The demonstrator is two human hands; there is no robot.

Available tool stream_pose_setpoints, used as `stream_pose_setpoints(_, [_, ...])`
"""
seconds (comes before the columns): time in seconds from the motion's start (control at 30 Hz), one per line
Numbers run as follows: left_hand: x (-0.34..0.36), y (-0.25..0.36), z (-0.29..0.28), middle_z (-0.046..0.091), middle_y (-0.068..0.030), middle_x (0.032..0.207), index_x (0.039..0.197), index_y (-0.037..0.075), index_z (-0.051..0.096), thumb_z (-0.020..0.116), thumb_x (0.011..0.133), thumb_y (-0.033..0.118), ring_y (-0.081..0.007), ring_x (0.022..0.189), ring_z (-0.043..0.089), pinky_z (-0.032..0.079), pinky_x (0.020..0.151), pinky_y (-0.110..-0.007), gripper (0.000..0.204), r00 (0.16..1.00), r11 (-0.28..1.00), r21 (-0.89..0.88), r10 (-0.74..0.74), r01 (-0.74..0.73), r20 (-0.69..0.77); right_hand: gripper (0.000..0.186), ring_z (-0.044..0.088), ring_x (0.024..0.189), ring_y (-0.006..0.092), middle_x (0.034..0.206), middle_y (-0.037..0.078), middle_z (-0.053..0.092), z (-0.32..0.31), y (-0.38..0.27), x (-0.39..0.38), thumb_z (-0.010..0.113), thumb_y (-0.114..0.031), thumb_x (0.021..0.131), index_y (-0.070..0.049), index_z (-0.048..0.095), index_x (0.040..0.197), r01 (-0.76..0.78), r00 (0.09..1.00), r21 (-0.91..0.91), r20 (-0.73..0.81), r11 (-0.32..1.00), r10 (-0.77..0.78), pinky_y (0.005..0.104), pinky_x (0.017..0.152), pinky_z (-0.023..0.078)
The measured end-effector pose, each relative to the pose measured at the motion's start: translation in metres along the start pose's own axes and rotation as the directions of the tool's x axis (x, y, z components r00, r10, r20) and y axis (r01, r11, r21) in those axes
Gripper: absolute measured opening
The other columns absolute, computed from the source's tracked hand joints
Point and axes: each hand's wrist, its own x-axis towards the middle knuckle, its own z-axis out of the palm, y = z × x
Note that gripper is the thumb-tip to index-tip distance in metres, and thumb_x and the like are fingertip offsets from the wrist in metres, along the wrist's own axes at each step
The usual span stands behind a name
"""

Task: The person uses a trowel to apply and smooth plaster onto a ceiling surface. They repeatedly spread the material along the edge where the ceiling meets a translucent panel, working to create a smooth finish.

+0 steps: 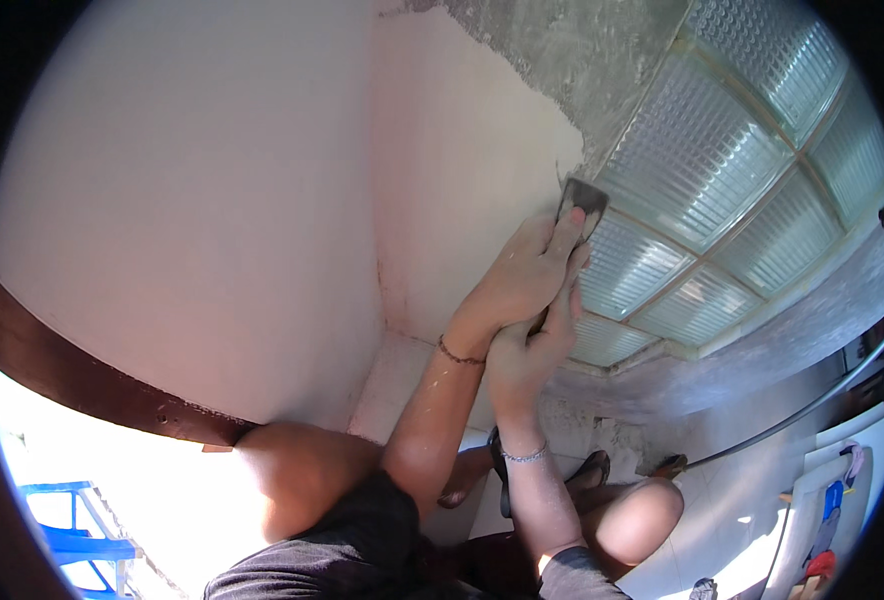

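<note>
My left hand (522,270) grips a dark, flat scraper (584,195) smeared with pale material, its fingertips pressing on the blade. Just below and behind it, my right hand (527,355) is closed around the tool's handle, partly hidden by the left. The blade lies at the narrow end of a pale plastered patch (472,140) on a rough grey cement wall (602,50), beside a panel of ribbed glass blocks (692,150).
A smooth white wall (182,180) meets the plastered one at a corner. My bent knees (632,520) show below. A blue plastic stool (92,545) stands lower left, a grey hose (822,400) runs at right, and a white object (802,530) holds coloured items.
</note>
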Motion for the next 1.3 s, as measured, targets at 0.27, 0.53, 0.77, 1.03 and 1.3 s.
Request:
stream_pose_setpoints(0.27, [0.003,0.001,0.002,0.059,-0.0022,0.08,0.093,-0.002,0.061,0.041,0.106,0.047,-0.0061,0.076,0.051,0.044,0.066,-0.023,0.054,0.998,0.997,0.057,-0.051,0.052,-0.024,0.056,0.043,0.136,0.0424,0.148,0.033,0.04,-0.003,-0.001,0.003,0.047,-0.001,0.09,0.011,0.038,0.144,0.104,0.995,-0.143,0.011,0.984,-0.103,0.0435,0.109,0.04])
stream_pose_setpoints(0.53, [0.002,0.011,0.001,0.057,-0.0069,0.071,0.086,-0.002,0.055,0.042,0.106,0.045,-0.0139,0.058,0.057,0.047,0.056,-0.03,0.052,0.999,0.999,0.021,-0.026,0.025,0.021,0.059,0.044,0.136,0.042,0.145,0.033,0.043,0.0,-0.004,0.008,0.048,0.001,0.086,0.011,0.039,0.144,0.046,0.997,-0.065,-0.065,0.997,-0.05,0.0444,0.109,0.039])
stream_pose_setpoints(0.77, [-0.001,-0.008,0.006,0.056,-0.0004,0.081,0.1,-0.004,0.059,0.041,0.107,0.044,-0.0076,0.075,0.049,0.045,0.068,-0.026,0.051,0.994,0.996,0.008,0.094,-0.094,-0.063,0.06,0.043,0.136,0.043,0.148,0.033,0.039,-0.006,0.001,0.0,0.048,0.0,0.089,0.01,0.034,0.147,-0.019,1.0,0.083,0.026,0.996,0.017,0.0442,0.109,0.038])
stream_pose_setpoints(1.03, [0.0,-0.027,0.0,0.053,-0.0058,0.07,0.086,-0.004,0.054,0.04,0.107,0.044,-0.0131,0.064,0.049,0.044,0.061,-0.031,0.054,0.994,0.993,0.074,0.095,-0.091,-0.049,0.061,0.046,0.134,0.042,0.148,0.032,0.04,-0.004,0.008,-0.012,0.046,-0.003,0.093,0.012,0.027,0.149,0.031,0.999,-0.014,0.044,0.999,-0.03,0.0424,0.108,0.04])
stream_pose_setpoints(1.3, [0.001,-0.019,0.004,0.054,-0.0064,0.071,0.089,-0.004,0.055,0.041,0.106,0.044,-0.0131,0.069,0.054,0.047,0.065,-0.031,0.053,0.977,0.98,0.117,0.174,-0.159,-0.127,0.06,0.041,0.138,0.0426,0.151,0.033,0.035,-0.003,0.007,-0.009,0.047,-0.001,0.092,0.011,0.03,0.148,0.038,0.999,-0.068,0.036,0.997,-0.036,0.0433,0.109,0.038])
